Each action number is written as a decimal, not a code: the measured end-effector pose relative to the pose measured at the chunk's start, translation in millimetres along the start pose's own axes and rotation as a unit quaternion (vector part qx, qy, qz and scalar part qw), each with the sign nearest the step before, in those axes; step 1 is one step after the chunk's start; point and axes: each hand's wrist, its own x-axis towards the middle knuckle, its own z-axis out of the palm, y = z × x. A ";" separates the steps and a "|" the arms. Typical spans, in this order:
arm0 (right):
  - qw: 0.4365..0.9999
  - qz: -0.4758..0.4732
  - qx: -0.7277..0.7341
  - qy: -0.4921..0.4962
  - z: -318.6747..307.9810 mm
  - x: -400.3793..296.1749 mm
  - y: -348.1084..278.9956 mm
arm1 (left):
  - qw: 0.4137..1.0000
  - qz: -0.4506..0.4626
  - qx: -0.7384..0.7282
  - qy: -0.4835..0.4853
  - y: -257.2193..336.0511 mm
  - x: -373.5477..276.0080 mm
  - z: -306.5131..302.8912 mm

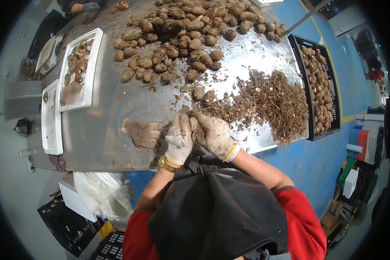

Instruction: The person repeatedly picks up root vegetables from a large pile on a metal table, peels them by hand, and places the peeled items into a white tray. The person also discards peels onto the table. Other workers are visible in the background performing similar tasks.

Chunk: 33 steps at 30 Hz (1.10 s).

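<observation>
Both hands wear soiled white knit gloves and meet at the near side of a metal table (100, 130). My left hand (179, 136) has its fingers closed around something mostly hidden, perhaps a brown tuber. Pressed against it from the right is my right hand (213, 135), fingers curled; what it grips is hidden between the hands. Just beyond them lie two rough brown tubers, one of them a taro-like corm (198, 93). An empty brown-stained glove (143, 133) rests left of my left hand. A large heap of hairy brown corms (195, 45) covers the far part of the table.
Brown peelings and root fibres (279, 104) are piled at the right. Past the table's right edge stands a black plastic crate (335, 107) of corms. White foam trays (96, 65) lie at the left, one holding corms. A co-worker's gloved hand (91, 7) shows at the far left.
</observation>
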 end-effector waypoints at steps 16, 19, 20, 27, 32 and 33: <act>0.903 0.163 0.396 -0.015 -2.6 -18.9 48.7 | 0.959 -0.135 -0.230 -0.092 -8.3 -3.7 16.2; 0.995 -0.064 0.047 -0.065 -44.8 -18.8 12.4 | 0.972 -0.099 -0.168 -0.131 -19.1 -10.8 24.2; 0.994 -0.099 -0.014 -0.035 -44.5 -17.6 5.8 | 0.951 -0.158 -0.215 -0.154 -22.1 -17.7 31.2; 0.997 -0.028 -0.049 -0.051 -18.6 -23.4 3.1 | 0.934 -0.234 -0.262 -0.057 -8.5 -25.5 36.4; 0.981 -0.104 -0.139 -0.091 -16.9 -24.0 3.1 | 0.792 -0.371 -0.484 -0.036 -5.0 -21.5 38.1; 0.974 -0.127 -0.159 -0.094 -18.8 -24.6 8.1 | 0.850 -0.281 -0.445 -0.022 -8.6 -16.0 37.7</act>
